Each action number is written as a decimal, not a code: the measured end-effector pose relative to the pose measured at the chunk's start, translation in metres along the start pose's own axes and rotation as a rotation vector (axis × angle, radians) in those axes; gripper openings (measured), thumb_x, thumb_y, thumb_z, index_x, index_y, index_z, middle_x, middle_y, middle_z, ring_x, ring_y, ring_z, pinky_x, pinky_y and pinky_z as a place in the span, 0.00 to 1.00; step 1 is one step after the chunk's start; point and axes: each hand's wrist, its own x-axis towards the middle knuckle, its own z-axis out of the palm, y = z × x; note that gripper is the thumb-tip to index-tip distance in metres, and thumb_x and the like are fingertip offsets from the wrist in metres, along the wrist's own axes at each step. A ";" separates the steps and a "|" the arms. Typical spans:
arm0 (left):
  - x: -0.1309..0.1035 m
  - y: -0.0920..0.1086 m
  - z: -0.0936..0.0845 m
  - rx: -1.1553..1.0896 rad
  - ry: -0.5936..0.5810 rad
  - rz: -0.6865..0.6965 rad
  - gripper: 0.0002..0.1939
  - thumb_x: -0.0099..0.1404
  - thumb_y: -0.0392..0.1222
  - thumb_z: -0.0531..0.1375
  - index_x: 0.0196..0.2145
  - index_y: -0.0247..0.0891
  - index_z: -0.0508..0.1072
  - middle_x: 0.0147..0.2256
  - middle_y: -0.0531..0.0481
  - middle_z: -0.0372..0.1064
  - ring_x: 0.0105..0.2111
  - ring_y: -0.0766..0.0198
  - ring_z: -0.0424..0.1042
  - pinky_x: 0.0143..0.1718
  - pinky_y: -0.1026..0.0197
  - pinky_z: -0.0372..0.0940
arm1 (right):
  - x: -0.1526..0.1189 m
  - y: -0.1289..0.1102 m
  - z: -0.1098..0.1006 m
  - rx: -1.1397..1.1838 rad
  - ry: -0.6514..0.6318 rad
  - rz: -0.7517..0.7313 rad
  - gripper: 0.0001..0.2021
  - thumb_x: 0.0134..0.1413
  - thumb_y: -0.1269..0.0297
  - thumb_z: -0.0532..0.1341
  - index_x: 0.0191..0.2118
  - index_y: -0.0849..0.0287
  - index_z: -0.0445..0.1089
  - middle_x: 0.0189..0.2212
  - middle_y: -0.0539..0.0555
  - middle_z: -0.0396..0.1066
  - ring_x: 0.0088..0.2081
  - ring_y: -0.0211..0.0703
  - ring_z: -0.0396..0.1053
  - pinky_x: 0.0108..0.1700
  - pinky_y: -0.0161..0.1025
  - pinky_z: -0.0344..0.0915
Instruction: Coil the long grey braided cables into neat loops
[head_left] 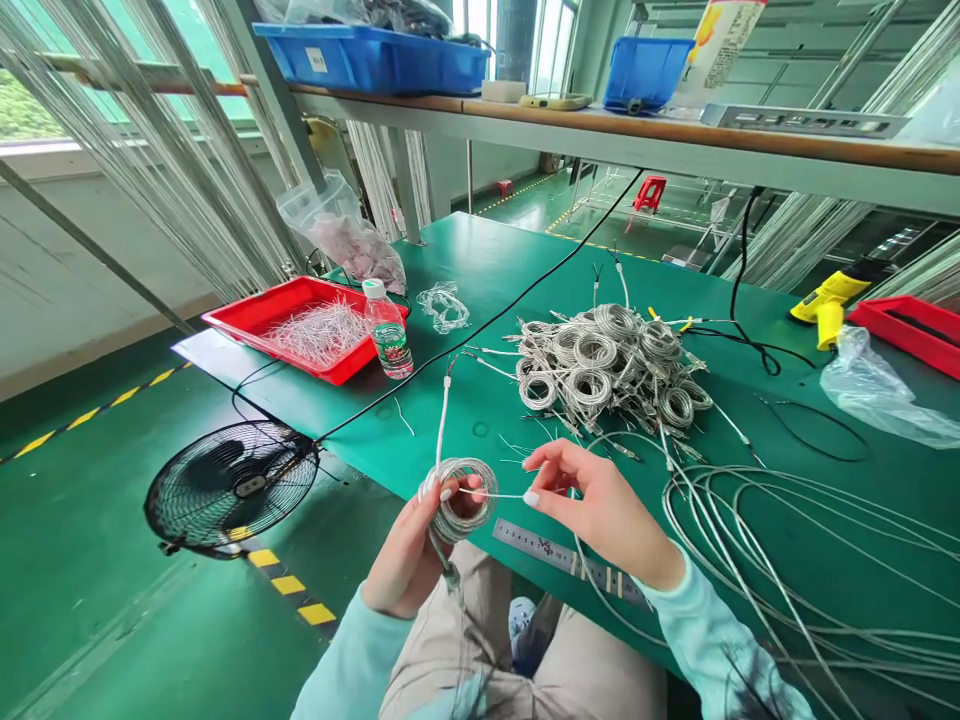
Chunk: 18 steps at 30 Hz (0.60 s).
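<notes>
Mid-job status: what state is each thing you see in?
Silver ring-shaped cable coil: wound, in left grip
Thin white strand: straight, in right grip
Silver coil pile: heaped
Red rectangular plastic tray: open, white strips inside
Clear plastic bottle: capped, upright
Round black fan: spinning unclear
Silver metal ruler: lying flat

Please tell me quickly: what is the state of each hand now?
Left hand: closed, holding the coiled cable.
Right hand: closed, fingers pinching a thin white strand.

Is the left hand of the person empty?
No, the left hand holds a coiled cable, with one end pointing upward.
</notes>
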 end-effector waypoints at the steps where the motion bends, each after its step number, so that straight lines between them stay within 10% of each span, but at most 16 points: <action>1: -0.001 0.000 0.001 -0.005 -0.012 -0.002 0.16 0.62 0.48 0.64 0.39 0.31 0.77 0.41 0.42 0.76 0.39 0.59 0.75 0.42 0.63 0.71 | 0.002 -0.002 0.000 -0.045 -0.005 -0.005 0.09 0.50 0.66 0.63 0.39 0.56 0.70 0.27 0.47 0.70 0.28 0.36 0.68 0.32 0.34 0.65; 10: -0.006 -0.001 0.002 -0.034 0.002 -0.011 0.15 0.61 0.48 0.64 0.36 0.31 0.76 0.45 0.39 0.75 0.45 0.54 0.75 0.48 0.59 0.70 | 0.003 -0.006 -0.004 -0.131 0.024 -0.011 0.09 0.47 0.69 0.65 0.37 0.56 0.71 0.27 0.47 0.72 0.28 0.36 0.69 0.30 0.32 0.65; 18: -0.006 -0.005 0.006 -0.005 -0.017 -0.038 0.16 0.61 0.48 0.65 0.40 0.31 0.77 0.48 0.39 0.74 0.47 0.54 0.74 0.48 0.60 0.70 | 0.006 -0.011 -0.004 0.279 0.028 0.094 0.15 0.39 0.63 0.70 0.35 0.60 0.70 0.23 0.46 0.69 0.27 0.35 0.69 0.28 0.31 0.63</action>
